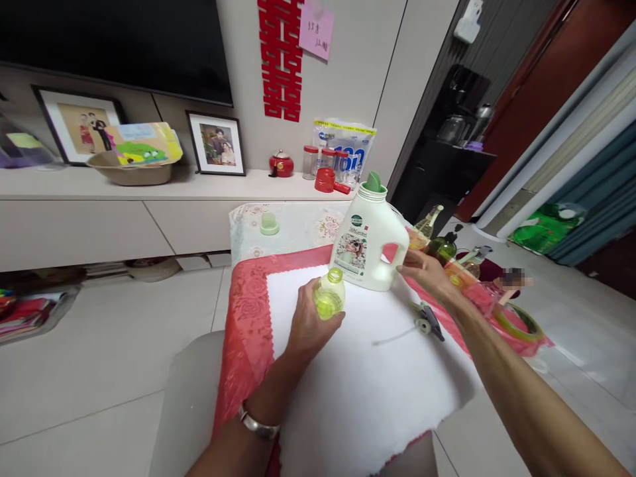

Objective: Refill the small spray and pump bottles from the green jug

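Note:
My left hand (311,324) is closed around a small clear yellow-green bottle (330,298), held upright with its mouth uncapped and some yellowish liquid inside. Just beyond it, a large pale detergent jug (355,238) stands on the white cloth, its cap off and a green pouring spout in its neck. My right hand (424,271) is at the right side of the jug's handle, fingers partly stretched; whether they touch the handle is hard to see. A grey pump head (430,321) with a thin tube lies on the cloth. The light green cap (269,224) sits at the table's far left.
Several pump bottles (444,246) and a roll of tape (519,324) stand along the right edge. The white cloth (368,391) lies over a red cover (243,318). Behind, a cabinet top (253,182) bears framed photos, jars and a red scoop (325,180).

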A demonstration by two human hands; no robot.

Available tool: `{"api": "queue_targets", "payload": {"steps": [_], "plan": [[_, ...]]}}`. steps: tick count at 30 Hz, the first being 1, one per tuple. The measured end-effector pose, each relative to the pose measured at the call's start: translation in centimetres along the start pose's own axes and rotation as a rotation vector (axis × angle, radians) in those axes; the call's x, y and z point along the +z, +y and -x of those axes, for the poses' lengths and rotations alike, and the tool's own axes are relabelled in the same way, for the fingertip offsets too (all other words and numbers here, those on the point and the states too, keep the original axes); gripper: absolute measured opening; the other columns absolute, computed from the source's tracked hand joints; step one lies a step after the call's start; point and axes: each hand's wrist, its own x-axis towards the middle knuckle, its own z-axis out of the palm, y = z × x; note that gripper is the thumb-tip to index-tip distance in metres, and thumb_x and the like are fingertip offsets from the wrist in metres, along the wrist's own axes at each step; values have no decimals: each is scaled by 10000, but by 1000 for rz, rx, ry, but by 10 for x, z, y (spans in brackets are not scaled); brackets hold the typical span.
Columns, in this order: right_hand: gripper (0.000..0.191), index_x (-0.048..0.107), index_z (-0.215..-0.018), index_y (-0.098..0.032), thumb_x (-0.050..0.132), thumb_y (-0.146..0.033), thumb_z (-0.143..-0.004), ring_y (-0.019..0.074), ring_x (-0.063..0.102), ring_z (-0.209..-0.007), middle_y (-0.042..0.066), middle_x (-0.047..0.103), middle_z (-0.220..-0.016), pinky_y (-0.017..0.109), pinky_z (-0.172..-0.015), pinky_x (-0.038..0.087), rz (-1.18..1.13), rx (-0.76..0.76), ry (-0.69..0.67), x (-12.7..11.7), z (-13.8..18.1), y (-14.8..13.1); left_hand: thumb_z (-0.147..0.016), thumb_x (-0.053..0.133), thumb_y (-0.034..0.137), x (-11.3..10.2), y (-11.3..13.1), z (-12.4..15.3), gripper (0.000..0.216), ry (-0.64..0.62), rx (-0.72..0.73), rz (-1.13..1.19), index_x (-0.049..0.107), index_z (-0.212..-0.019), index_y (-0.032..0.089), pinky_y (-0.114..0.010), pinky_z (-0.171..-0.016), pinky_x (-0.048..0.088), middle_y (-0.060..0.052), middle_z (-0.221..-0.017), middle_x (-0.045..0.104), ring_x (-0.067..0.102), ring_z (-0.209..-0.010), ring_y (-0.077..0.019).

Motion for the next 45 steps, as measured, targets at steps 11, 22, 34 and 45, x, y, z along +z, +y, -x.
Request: {"api": "queue_targets", "payload": {"steps": [11,22,34,45], "plan": [[530,550,-1403,-157,445,-492,-1006,357,635,-1072,176,652,-1127,474,-917,473,512,327,-13,11,106,50,-635,724,284,1,2,1,722,18,-5,-28,462,-1304,203,-535,-1060,475,-104,-1220,577,576,-1212,-329],[846,400,-1539,-151,626,-485,-796,355,508,-1288,185,553,-1346,437,-1040,423,306,347,97,32,97,50,-664,749,344,-1,-6,-1,718,-41,-11,-59,478,-1315,208,-505,-1012,521,-108,-1247,593,615,-1189,-318],[718,582,-1319,-164,655,-427,-655,180,588,-817,60,626,-1024,289,-688,534,-586,259,49,28,115,11,-649,723,308,1,2,1,711,-29,-11,-29,472,-1307,212,-555,-1043,491,-107,-1224,587,595,-1205,-338],[737,614,-1175,-199,954,-326,-533,180,673,-826,52,676,-1011,320,-712,624,-922,-42,337,0,115,-78,-636,796,290,1,12,2,810,-17,84,24,413,-1342,188,-544,-1104,437,-144,-1307,574,559,-1268,-347]]}}
